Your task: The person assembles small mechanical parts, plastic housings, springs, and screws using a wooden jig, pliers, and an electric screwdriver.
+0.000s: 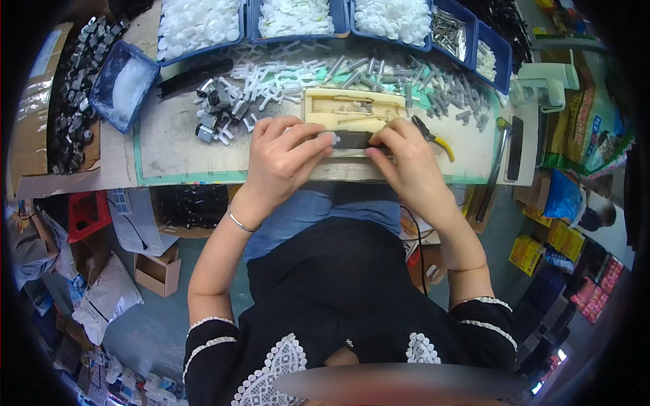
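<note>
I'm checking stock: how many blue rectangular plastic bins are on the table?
6: one angled bin at left, three wide bins along the far side, two narrower bins right of those. Others may be hidden.

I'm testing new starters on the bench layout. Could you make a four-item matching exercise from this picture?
Column one:
1. Pliers
2. Dark bar
3. Bracelet
4. Cream tray

Column two:
A. Just beyond the dark bar, farther from the person
B. Silver, around the left wrist
C. Yellow handle, just right of the right hand
D. Between the left hand and the right hand

Right pairs: 1-C, 2-D, 3-B, 4-A
</note>
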The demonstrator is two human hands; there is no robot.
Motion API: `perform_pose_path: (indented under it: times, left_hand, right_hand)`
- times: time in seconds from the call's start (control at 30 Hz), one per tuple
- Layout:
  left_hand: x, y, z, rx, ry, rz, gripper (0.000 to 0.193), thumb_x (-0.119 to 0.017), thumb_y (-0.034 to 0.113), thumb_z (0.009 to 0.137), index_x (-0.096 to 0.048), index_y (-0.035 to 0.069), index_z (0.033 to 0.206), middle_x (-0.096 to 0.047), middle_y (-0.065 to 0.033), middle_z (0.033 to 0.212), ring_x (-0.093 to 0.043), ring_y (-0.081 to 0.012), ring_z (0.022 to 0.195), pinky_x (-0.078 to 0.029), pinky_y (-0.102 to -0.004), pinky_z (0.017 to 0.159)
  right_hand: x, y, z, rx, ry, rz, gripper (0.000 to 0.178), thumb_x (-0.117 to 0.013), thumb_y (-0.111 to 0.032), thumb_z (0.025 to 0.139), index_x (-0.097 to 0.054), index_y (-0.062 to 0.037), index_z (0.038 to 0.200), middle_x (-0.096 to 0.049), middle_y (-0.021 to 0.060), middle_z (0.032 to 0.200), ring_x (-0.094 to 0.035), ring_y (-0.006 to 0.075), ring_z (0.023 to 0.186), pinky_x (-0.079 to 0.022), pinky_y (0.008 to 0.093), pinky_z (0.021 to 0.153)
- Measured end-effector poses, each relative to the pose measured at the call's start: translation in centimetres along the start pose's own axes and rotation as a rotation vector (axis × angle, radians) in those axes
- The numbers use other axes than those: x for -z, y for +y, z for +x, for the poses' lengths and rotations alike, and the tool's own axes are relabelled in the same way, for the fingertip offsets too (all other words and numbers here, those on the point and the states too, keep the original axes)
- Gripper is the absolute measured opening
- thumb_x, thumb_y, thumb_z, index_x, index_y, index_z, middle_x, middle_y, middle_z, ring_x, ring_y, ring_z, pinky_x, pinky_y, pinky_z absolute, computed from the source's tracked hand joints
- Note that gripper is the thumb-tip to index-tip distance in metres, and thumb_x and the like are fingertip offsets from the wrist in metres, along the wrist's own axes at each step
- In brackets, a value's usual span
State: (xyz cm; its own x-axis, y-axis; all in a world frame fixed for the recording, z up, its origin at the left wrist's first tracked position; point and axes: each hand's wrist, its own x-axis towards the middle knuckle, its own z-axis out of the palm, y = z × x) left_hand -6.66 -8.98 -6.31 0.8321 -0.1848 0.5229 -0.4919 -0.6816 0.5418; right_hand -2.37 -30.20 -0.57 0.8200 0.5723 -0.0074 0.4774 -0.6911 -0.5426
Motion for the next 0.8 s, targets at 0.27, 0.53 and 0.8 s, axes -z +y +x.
perform_pose_path:
  times: [0.27,0.53,0.8]
  left_hand:
    - [1.5,-1.1,0.3,-0.048,-0.136,0.020,0.024,-0.074,0.022,0.070,-0.070,0.017,0.093,-0.063,-0.0016,0.106,-0.057,-0.0223,0.091,-0.036,-0.0352,0.082]
    - [1.4,0.4,4.1,-0.174,-0.178,0.085,0.020,-0.073,0.021,0.069,-0.064,0.010,0.083,-0.061,-0.0057,0.097,-0.057,-0.0237,0.090,-0.038,-0.0367,0.079]
    - [-3.1,1.0,13.8,-0.099,0.080,0.125,0.018,-0.067,0.009,0.075,-0.064,0.007,0.093,-0.058,-0.0063,0.091,-0.055,-0.0228,0.082,-0.039,-0.0340,0.073]
  right_hand:
    - [-0.1,-0.3,-0.1,0.080,-0.002,-0.163,0.004,-0.061,-0.007,0.076,-0.057,-0.0045,0.076,-0.052,0.0100,0.077,-0.056,0.0280,0.077,-0.046,0.0393,0.067]
    - [4.0,2.6,1.2,0.062,0.030,0.182,0.011,-0.067,-0.013,0.078,-0.065,-0.0020,0.080,-0.064,0.0123,0.077,-0.063,0.0271,0.073,-0.050,0.0346,0.065]
    - [8.5,14.2,9.7,-0.222,0.349,-0.556,0.024,-0.068,-0.022,0.076,-0.068,-0.0070,0.094,-0.063,0.0097,0.096,-0.053,0.0291,0.097,-0.042,0.0397,0.087]
